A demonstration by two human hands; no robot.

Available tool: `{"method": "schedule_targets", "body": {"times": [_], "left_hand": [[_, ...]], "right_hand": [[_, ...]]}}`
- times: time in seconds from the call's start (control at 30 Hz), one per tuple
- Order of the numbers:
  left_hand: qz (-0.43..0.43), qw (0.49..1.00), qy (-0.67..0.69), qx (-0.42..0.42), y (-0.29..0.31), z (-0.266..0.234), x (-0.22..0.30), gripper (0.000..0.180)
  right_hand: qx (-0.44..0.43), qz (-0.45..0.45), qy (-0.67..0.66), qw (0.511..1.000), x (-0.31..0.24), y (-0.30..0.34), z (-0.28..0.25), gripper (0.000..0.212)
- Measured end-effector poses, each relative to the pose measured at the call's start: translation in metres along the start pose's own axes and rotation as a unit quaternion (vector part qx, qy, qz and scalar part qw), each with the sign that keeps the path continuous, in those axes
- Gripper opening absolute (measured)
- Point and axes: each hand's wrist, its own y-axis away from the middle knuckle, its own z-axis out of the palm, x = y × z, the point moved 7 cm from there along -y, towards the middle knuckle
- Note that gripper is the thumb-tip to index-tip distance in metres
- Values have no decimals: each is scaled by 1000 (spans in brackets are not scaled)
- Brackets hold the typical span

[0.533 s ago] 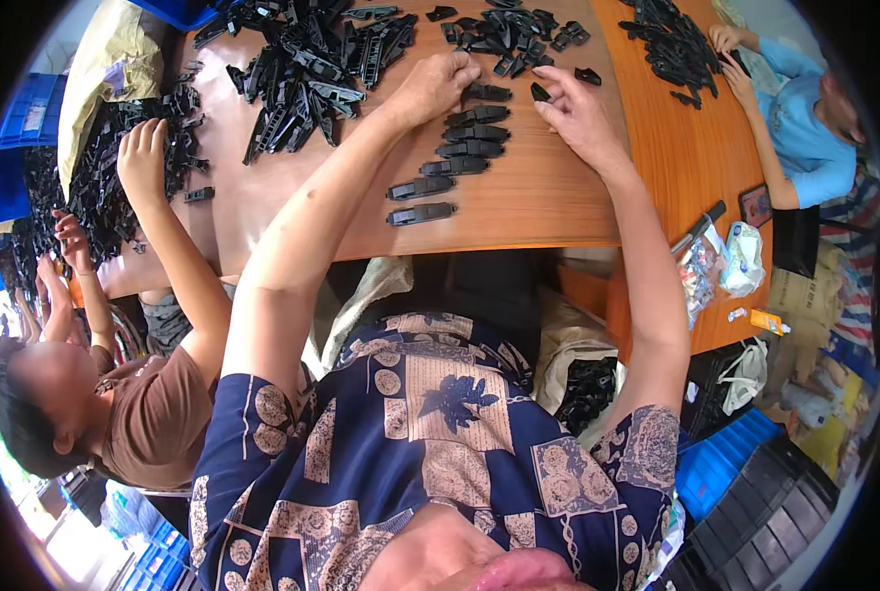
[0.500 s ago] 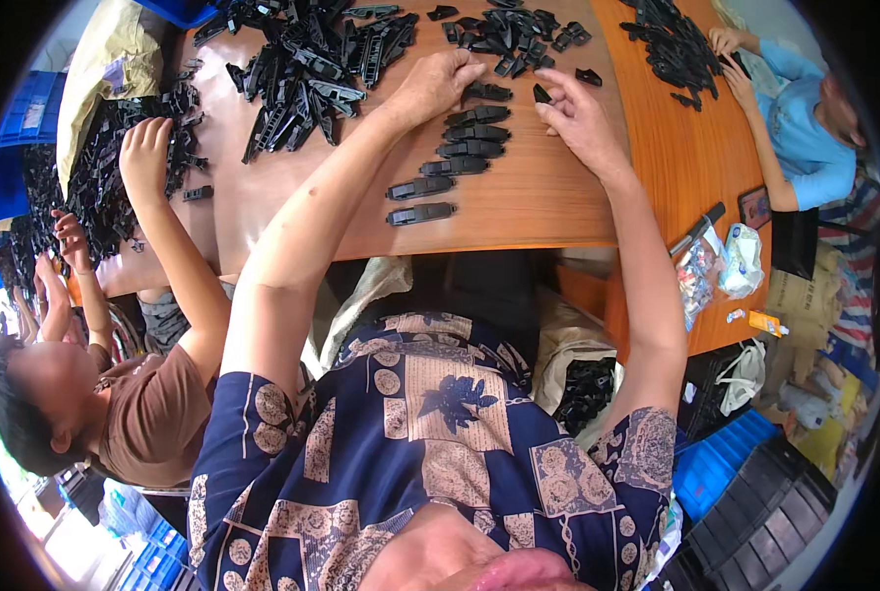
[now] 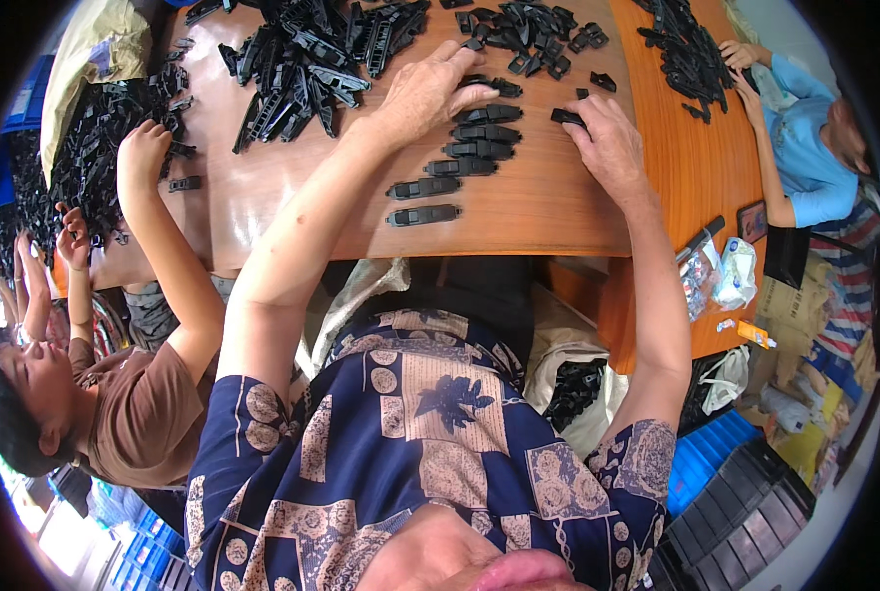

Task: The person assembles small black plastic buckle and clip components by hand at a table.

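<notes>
My left hand (image 3: 432,94) is at the far end of a slanting row of long black plastic parts. Its thumb and forefinger curl around the farthest long black part (image 3: 504,87), partly hiding it; a small black piece (image 3: 473,44) lies by the fingertips. Closer to me in the row are several similar parts, the nearest being a black part (image 3: 423,215) by the table edge. My right hand (image 3: 609,143), right of the row, pinches a small black plastic piece (image 3: 567,117) between thumb and fingers. Another small black piece (image 3: 603,82) lies on the table beyond it.
A heap of long black parts (image 3: 297,74) lies at far left, with small black pieces (image 3: 529,34) at far centre. A person in brown (image 3: 135,414) sits left, another in light blue (image 3: 810,138) right. Plastic bags (image 3: 736,271) rest on the wooden table (image 3: 312,212).
My left thumb and forefinger have spread apart around the far part. My right hand has drawn slightly nearer and to the right, and its small piece has turned. The view has shifted slightly.
</notes>
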Motion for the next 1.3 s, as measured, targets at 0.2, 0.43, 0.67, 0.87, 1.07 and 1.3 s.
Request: {"method": "schedule_targets", "body": {"times": [0.2,0.43,0.67,0.87,1.07,1.3], "left_hand": [[32,998,40,-23,1,4,4,26],[29,994,98,-26,1,6,6,19],[43,992,115,-2,2,10,2,21],[45,993,108,-5,1,10,1,20],[41,992,118,-8,0,13,-1,21],[83,992,92,6,-3,14,-4,24]], "right_hand": [[-38,-36,75,996,-6,-15,-4,17],[-73,-69,-7,995,-30,-41,7,19],[-107,-76,-31,991,-30,-43,9,17],[-89,-88,-34,991,-27,-44,13,16],[-97,-85,-32,991,-30,-45,17,19],[-116,-66,-23,991,-37,-59,30,23]]}}
